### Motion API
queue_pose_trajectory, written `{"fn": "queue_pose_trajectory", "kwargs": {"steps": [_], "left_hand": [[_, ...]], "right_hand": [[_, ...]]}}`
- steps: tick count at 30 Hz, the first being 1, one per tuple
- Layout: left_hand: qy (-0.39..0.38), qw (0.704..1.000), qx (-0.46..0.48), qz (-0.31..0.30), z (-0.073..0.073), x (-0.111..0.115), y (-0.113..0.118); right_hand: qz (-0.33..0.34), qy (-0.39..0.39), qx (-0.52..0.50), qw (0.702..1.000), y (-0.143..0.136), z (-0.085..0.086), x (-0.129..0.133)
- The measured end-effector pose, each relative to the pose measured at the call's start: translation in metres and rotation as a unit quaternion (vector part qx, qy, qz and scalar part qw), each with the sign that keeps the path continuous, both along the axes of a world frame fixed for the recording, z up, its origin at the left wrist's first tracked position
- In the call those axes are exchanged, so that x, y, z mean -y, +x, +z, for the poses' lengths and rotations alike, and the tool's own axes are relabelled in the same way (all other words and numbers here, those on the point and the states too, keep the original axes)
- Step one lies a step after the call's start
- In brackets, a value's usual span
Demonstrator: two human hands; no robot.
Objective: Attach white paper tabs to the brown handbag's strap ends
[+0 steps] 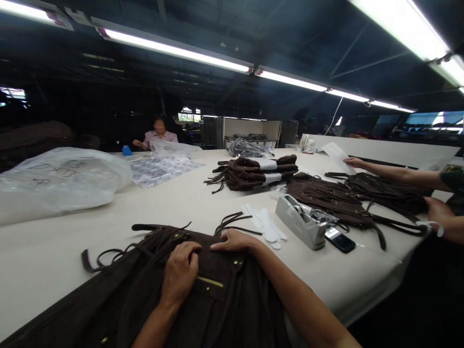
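Observation:
A dark brown bag [166,290] with a brass zipper, brass studs and long straps lies in front of me on the white table. My left hand [179,273] is on its front panel above the zipper, the fingers bent and closed on the fabric. At the bag's upper edge, my right hand [234,241] grips it with the thumb stretched across the front; its other fingers are mostly hidden. Thin cords [235,220] stick out behind that edge. Close to my right hand lie white paper strips [266,226].
A grey tape dispenser [300,222] and a phone [340,239] are at right. Behind are stacked brown bags [250,174] with white bands. A co-worker's hand [355,163] holds white paper over other bags [387,188]. Plastic bags [65,179] lie left; another person [159,135] sits beyond.

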State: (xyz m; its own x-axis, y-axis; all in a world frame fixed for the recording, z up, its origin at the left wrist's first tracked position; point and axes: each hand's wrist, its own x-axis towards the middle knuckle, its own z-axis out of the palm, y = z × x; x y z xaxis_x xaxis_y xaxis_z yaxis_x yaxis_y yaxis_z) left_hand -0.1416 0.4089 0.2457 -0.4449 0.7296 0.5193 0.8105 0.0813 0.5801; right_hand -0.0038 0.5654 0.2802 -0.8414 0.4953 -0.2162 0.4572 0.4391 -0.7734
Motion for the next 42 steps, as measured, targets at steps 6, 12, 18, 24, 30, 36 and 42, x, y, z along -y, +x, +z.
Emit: {"fn": "queue_pose_trajectory", "kwargs": {"steps": [6,12,18,24,30,36,42], "left_hand": [[0.108,0.984,0.108,0.096,0.032,0.016,0.013],[0.178,0.927,0.328,0.025,0.073,0.053,0.016],[-0.097,0.910,0.398,-0.067,0.096,0.059,0.006],[-0.028,0.886,0.460,-0.060,0.116,0.076,0.032],[0.078,0.871,0.485,0.009,0.127,0.098,0.048],[0.105,0.856,0.505,-0.017,0.132,0.104,0.044],[0.110,0.864,0.491,-0.013,0.113,0.092,-0.010]], "right_hand": [[0.157,-0.238,-0.184,0.941,0.030,0.061,0.037],[0.279,0.034,-0.189,0.941,0.052,0.102,0.106],[0.211,0.255,-0.102,0.938,0.013,0.049,0.170],[0.234,-0.016,-0.164,0.958,0.054,0.079,0.143],[0.023,-0.152,-0.210,0.966,0.044,0.018,0.072],[0.175,-0.332,-0.121,0.919,-0.014,-0.027,0.102],[0.020,-0.395,-0.184,0.900,0.012,0.010,0.060]]}}
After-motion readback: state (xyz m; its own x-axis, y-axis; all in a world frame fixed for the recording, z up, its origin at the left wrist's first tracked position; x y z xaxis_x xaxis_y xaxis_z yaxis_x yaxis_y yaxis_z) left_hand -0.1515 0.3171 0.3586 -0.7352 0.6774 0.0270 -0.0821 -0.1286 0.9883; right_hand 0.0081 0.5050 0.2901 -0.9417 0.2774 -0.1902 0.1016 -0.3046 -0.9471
